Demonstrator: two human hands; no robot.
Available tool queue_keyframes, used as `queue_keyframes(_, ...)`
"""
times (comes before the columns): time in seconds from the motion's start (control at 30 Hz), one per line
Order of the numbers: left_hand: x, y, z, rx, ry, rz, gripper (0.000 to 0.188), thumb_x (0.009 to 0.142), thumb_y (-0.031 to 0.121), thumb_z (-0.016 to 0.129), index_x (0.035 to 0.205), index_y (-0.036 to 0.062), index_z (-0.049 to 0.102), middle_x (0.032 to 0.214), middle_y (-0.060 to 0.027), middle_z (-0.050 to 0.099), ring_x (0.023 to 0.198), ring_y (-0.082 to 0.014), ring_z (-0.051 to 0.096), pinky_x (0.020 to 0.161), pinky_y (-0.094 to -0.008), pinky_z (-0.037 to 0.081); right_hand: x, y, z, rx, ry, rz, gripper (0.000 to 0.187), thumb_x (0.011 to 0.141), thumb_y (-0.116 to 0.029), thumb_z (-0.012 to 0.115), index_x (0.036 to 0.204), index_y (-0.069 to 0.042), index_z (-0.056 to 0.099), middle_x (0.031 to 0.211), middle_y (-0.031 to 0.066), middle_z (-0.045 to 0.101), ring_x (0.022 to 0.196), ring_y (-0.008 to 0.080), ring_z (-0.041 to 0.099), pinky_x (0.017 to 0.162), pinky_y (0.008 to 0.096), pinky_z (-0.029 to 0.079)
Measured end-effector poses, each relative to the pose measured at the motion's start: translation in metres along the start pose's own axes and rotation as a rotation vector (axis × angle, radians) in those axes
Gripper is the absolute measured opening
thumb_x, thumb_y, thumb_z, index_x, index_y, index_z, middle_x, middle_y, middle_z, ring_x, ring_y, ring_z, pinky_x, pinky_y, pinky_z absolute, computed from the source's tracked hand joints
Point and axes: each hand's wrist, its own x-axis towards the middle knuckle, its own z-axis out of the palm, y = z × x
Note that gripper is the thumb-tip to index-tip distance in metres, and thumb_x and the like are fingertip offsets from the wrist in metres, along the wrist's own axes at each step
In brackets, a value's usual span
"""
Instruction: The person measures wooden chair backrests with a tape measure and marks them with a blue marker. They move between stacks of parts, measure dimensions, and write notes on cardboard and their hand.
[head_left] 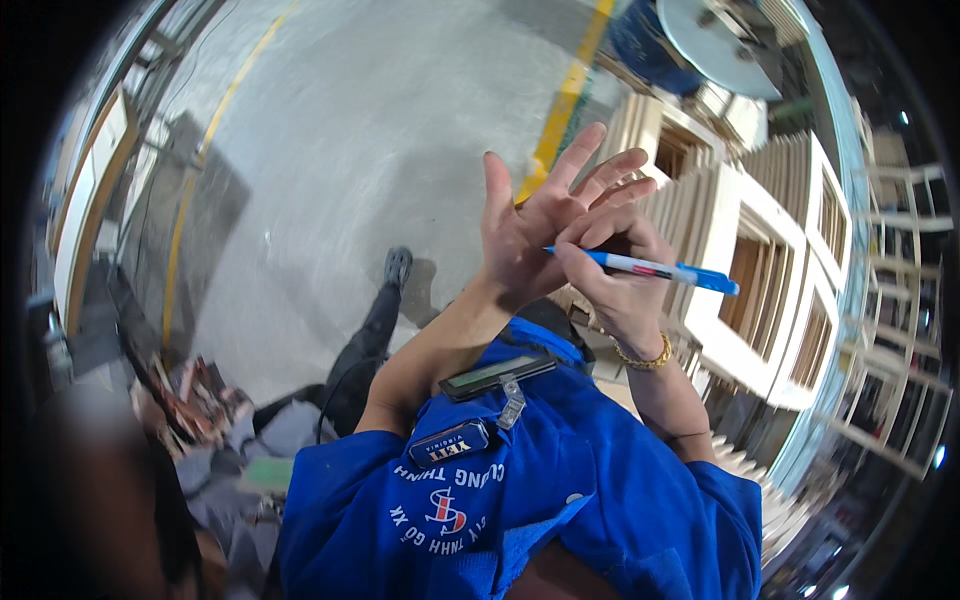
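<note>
Standing here, nearest: blue work shirt (620,520), white-and-red print on its chest, small dark blue box (449,444) sitting at the chest, flat dark badge holder (475,381) with a metal clip (511,405) hanging just beyond it. Gold bracelet (650,355) round the right wrist. Hands: right hand (625,265) is grasping a blue-and-white pen (640,266) between thumb and fingers, writing-style. Left hand (540,225) is released, palm showing, fingers spread. Pen lies across the right hand, tip pointing left over the left palm; can't tell if it touches skin. Blue rear end sticks out past the right hand. Lower left, blurred: someone in grey clothes (225,510), next to a heap of reddish-brown scraps (195,400). Dark shoe (398,265) on the grey floor (320,130). Right of the hands, pale wooden frames (740,355) stacked in rows. Further out: yellow floor line (562,105), blue drum (640,45) with a light round disc (705,35) beside it, pale open-bar rack (905,220) at far right.
</note>
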Motion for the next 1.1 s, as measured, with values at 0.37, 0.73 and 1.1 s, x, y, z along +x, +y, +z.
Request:
queue_keyframes(0.37,0.072,0.044,-0.056,0.196,0.442,0.253,0.095,0.077,0.082,0.013,0.147,0.0179,0.016,0.145,-0.0206,0.027,0.133,-0.0405,0.025,0.110,-0.0515,0.022,0.130,0.077,-0.027,0.193,-0.338,0.340,0.016,0.072,0.000,0.069,0.073,-0.004,0.054,0.077,0.0042,0.061,0.070,0.0091,0.058,0.060,0.0225,0.047)
queue_keyframes(0.73,0.316,0.113,-0.081,0.394,0.148,-0.078,0.097,0.072,0.086,0.005,0.148,0.0253,0.012,0.146,-0.0179,0.024,0.133,-0.0375,0.025,0.109,-0.0488,0.022,0.325,0.096,-0.087,-0.135,0.182,-0.306,0.018,0.070,-0.001,0.071,0.068,-0.006,0.053,0.070,0.0054,0.062,0.062,0.0129,0.059,0.058,0.0245,0.046)
queue_keyframes(1.1,0.511,0.175,-0.147,0.425,0.169,0.014,0.100,0.072,0.087,0.013,0.148,0.0220,0.005,0.148,-0.0212,0.015,0.134,-0.0418,0.018,0.104,-0.0612,0.022,0.536,0.149,-0.157,-0.082,0.028,-0.419,0.021,0.065,0.003,0.070,0.065,-0.007,0.051,0.067,0.0050,0.062,0.063,0.0161,0.061,0.056,0.0257,0.048)
